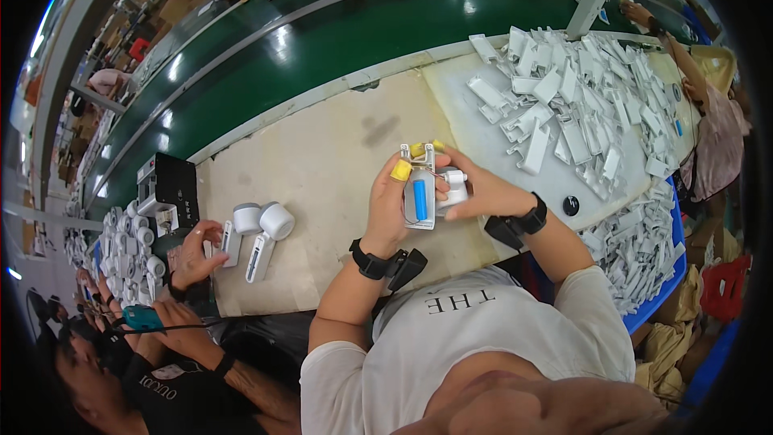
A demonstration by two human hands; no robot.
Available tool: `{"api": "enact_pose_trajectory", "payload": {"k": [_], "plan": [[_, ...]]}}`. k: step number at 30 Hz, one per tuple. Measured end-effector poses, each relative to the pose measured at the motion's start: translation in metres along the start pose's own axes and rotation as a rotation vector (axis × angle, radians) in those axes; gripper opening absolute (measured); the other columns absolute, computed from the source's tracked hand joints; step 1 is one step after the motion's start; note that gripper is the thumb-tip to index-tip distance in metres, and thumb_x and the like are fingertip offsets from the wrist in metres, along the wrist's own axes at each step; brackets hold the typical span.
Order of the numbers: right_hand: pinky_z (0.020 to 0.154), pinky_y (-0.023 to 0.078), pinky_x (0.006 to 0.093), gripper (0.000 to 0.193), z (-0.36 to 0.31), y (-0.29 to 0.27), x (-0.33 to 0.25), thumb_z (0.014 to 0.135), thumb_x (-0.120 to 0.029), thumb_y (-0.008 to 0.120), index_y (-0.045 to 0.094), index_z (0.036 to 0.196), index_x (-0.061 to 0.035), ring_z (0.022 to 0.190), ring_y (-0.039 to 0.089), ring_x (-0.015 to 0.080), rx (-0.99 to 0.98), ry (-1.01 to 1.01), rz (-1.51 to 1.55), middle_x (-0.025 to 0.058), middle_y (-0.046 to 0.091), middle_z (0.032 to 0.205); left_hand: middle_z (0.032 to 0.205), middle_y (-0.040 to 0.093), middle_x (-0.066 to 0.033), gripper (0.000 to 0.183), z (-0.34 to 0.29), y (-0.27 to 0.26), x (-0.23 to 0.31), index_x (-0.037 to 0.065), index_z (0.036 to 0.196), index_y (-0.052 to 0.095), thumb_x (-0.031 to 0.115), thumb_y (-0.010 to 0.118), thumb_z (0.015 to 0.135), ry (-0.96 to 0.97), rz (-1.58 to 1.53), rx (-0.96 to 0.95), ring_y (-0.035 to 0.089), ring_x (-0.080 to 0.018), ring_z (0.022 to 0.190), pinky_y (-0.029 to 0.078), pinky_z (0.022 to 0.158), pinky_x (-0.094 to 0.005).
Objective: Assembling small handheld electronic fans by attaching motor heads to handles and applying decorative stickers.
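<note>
In front of my chest, my left hand (390,203) grips a white plastic housing (429,219) with its open side up. A blue cylindrical battery (419,200) lies inside, and thin wires run near the housing's upper end. Yellow covers (401,170) are on some fingertips. My right hand (481,190) is closed around a white rounded part (455,186) right beside the housing; whether the two are joined I cannot tell.
White housing shells (555,105) are heaped at the far right, with more in a blue bin (636,258). A black round piece (571,205) lies nearby. At left sit white round-headed devices (275,221), a co-worker's hand (196,254) and a black box (173,193). A green conveyor (314,24) runs behind.
</note>
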State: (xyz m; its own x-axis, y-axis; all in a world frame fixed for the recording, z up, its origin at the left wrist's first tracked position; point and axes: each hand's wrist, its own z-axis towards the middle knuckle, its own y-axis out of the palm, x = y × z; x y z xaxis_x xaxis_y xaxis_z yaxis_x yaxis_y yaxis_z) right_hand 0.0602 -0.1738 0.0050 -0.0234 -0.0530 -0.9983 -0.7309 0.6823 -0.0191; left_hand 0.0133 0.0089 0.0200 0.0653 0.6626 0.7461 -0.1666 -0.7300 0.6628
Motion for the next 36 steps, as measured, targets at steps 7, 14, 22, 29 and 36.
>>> {"api": "enact_pose_trajectory", "payload": {"k": [7, 14, 22, 29, 36], "plan": [[0.089, 0.043, 0.0313, 0.063, -0.011, -0.032, -0.014, 0.066, 0.000, 0.071, 0.041, 0.121, -0.0054, 0.109, 0.049, 0.0187, 0.375, -0.132, -0.397, 0.0093, 0.050, 0.116, 0.107, 0.058, -0.0198, 0.029, 0.015, -0.007, 0.016, -0.002, 0.114, 0.044, 0.016, 0.034, 0.094, -0.138, 0.048, 0.060, 0.063, -0.0231, 0.079, 0.054, 0.067, -0.0315], [0.091, 0.042, 0.0350, 0.057, -0.006, -0.042, -0.038, 0.064, 0.004, 0.069, 0.047, 0.115, -0.0065, 0.109, 0.049, 0.0309, 0.399, -0.490, -0.865, 0.0136, 0.051, 0.115, 0.092, 0.060, -0.0147, 0.029, 0.018, -0.008, 0.002, -0.002, 0.111, 0.047, 0.017, 0.038, 0.090, -0.325, 0.187, -0.011, 0.061, -0.0179, 0.070, 0.053, 0.061, -0.0279], [0.094, 0.041, 0.0368, 0.054, -0.005, -0.040, -0.035, 0.062, 0.006, 0.071, 0.050, 0.111, -0.0059, 0.111, 0.049, 0.0325, 0.397, -0.570, -1.018, 0.0151, 0.051, 0.117, 0.083, 0.061, -0.0090, 0.019, 0.017, -0.005, 0.002, 0.000, 0.102, 0.051, 0.007, 0.050, 0.084, -0.264, 0.389, 0.070, 0.059, -0.0129, 0.063, 0.050, 0.057, -0.0254], [0.095, 0.040, 0.0354, 0.057, -0.008, -0.043, -0.081, 0.068, -0.004, 0.072, 0.050, 0.121, -0.0054, 0.114, 0.047, 0.0280, 0.126, -0.190, -0.502, 0.0139, 0.047, 0.120, 0.075, 0.060, -0.0078, 0.016, 0.020, -0.014, 0.006, 0.000, 0.086, 0.054, 0.011, 0.059, 0.076, -0.224, 0.685, 0.021, 0.054, -0.0103, 0.058, 0.044, 0.053, -0.0243], [0.089, 0.042, 0.0319, 0.053, 0.033, -0.063, -0.106, 0.076, -0.023, 0.068, 0.050, 0.121, -0.0022, 0.108, 0.049, 0.0255, -0.327, -0.107, -0.742, 0.0125, 0.049, 0.118, 0.073, 0.058, -0.0122, 0.029, 0.023, -0.012, -0.001, -0.002, 0.091, 0.053, 0.018, 0.062, 0.072, -0.221, 1.005, -0.085, 0.055, -0.0190, 0.066, 0.044, 0.061, -0.0317]]}}
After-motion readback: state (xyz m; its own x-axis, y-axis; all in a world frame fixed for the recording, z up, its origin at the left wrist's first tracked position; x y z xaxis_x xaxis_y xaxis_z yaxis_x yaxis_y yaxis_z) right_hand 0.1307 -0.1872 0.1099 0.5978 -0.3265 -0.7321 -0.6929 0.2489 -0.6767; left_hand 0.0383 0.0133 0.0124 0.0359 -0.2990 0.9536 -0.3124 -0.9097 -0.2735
